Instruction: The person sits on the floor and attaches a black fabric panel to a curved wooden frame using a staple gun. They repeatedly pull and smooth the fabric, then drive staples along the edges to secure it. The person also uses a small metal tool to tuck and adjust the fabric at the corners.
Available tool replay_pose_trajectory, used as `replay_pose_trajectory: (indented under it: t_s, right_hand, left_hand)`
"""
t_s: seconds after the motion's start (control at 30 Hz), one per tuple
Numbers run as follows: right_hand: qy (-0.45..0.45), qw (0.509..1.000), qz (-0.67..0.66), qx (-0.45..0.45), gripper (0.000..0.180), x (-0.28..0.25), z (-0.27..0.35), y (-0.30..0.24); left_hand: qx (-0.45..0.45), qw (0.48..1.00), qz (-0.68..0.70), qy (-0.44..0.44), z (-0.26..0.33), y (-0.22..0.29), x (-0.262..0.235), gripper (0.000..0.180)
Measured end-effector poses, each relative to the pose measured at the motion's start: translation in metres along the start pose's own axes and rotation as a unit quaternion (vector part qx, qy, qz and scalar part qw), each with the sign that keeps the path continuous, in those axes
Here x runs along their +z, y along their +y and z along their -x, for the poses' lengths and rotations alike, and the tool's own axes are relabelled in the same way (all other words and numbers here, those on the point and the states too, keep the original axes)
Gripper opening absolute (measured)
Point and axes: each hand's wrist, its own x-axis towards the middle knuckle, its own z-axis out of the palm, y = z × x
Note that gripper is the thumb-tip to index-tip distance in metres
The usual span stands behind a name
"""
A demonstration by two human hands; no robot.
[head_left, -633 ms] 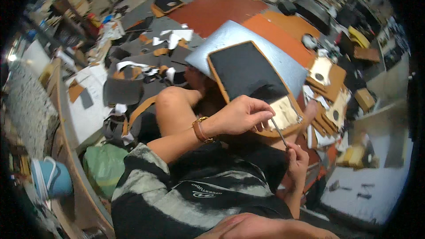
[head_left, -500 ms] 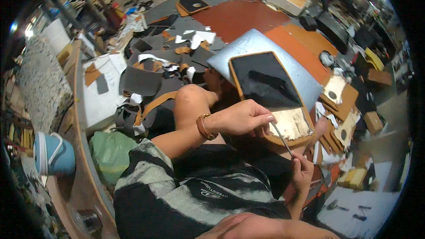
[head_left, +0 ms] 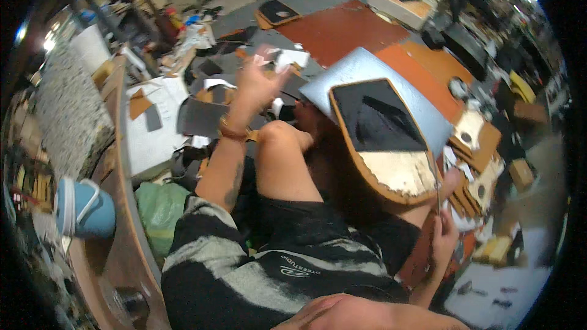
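Observation:
My left hand (head_left: 260,88), with a brown bracelet at its wrist, is raised over the leather scraps. Its fingers are blurred but look spread, with a small white patch near the fingertips that I cannot identify. Low on the right, my right hand (head_left: 445,232) is closed around a slim metal rod-like tool (head_left: 438,194), which points upward beside the panel's edge. A rounded panel (head_left: 379,116) with a glossy black face and tan border rests by my legs. Its near end shows a bare cream area (head_left: 397,174) with a ragged edge. Beneath it lies a silver-grey board (head_left: 358,64).
Grey, tan and white scraps (head_left: 208,116) cover the floor at left. Stacked tan pieces (head_left: 474,146) lie to the right. A blue lidded bucket (head_left: 95,211) and a green bag (head_left: 160,211) stand at left. Reddish-brown sheets (head_left: 348,30) spread across the floor ahead.
My left hand has left the tool and the panel's near end, swinging up and left over the scraps. My right hand keeps the tool, now more upright. The whole view has shifted slightly.

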Motion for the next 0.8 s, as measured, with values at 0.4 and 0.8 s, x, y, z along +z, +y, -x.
replay_pose_trajectory:
  t_s: [0.4,0.8]
  right_hand:
    - [-0.03,0.928,0.368,0.057,0.032,-0.067,0.005,-0.133]
    - [-0.152,0.841,0.519,0.021,0.04,-0.046,0.002,-0.125]
  left_hand:
    - [0.298,0.839,-0.158,-0.427,0.172,0.097,0.237,0.098]
    - [0.295,0.896,-0.099,-0.317,0.181,0.056,0.25,0.06]
